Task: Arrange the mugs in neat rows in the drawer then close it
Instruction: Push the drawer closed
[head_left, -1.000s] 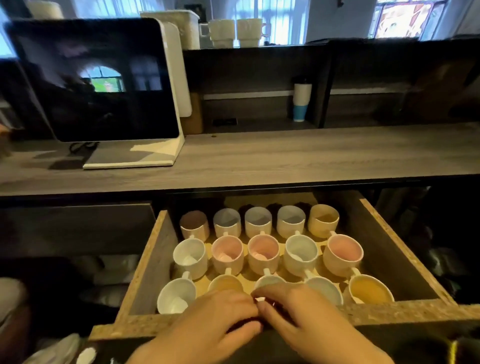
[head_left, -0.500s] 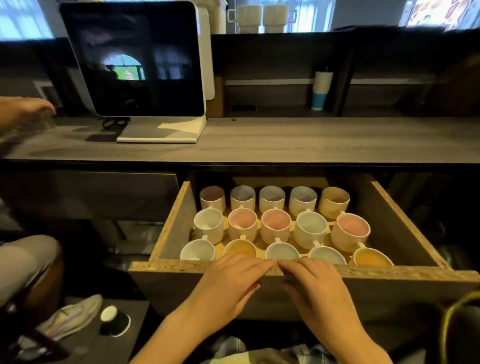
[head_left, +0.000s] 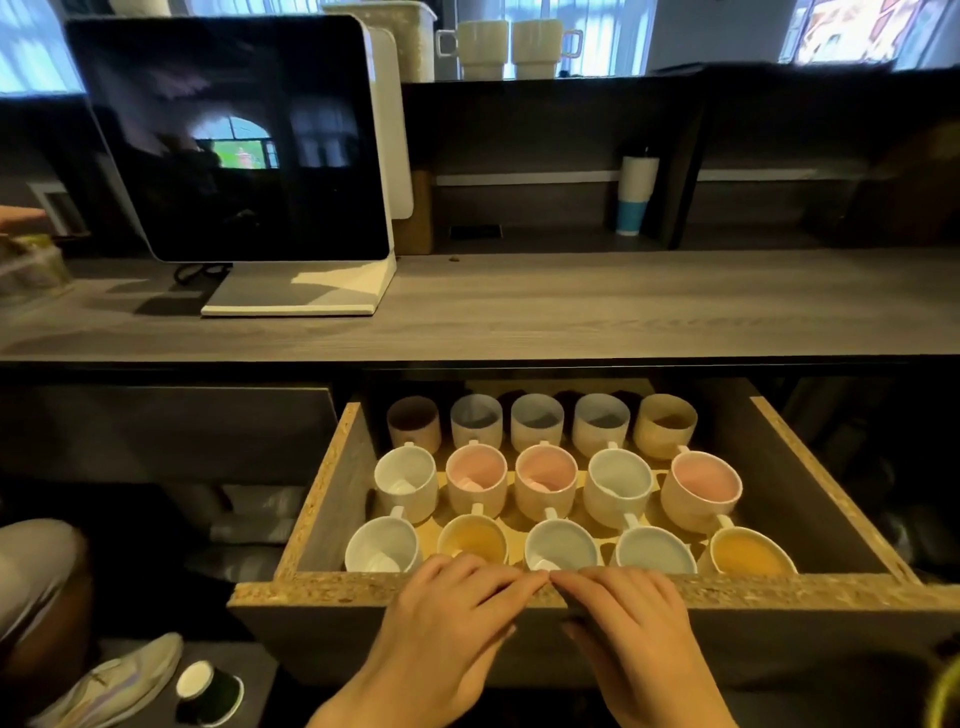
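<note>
My left hand (head_left: 447, 618) and right hand (head_left: 631, 623) lie flat and open, fingertips touching, on the drawer (head_left: 779, 590) front at lower centre; mugs (head_left: 545, 480) stand in three rows.

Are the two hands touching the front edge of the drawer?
Touching. The head view shows the left hand and the right hand lying flat on the drawer's front edge, fingers over its top.
</note>
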